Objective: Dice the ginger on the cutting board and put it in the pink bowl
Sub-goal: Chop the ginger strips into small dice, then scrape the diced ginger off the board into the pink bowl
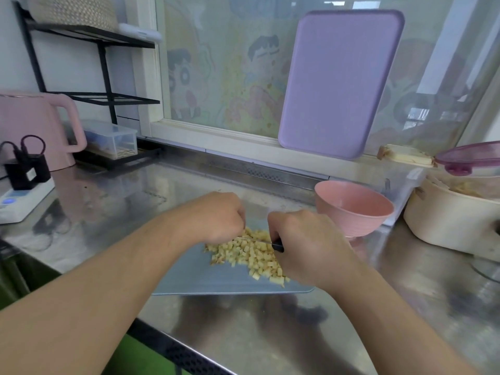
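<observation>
Left hand point(216, 217) with fingers curled, bunched at the far edge of the diced ginger point(251, 255); whether grasping any, cannot tell. Ginger heaped on the blue cutting board point(194, 277) near the table point(243, 334) front edge. Right hand point(305, 247) clenched round the knife point(270, 242). Pink bowl point(353, 209) just beyond the board's right corner.

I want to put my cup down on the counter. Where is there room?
There is bare steel left of the cutting board, between it and the white power strip, and in front of the board near the counter edge. The right is crowded: the pink bowl and cream pot sit close together. The board holds diced ginger and both hands.
</observation>
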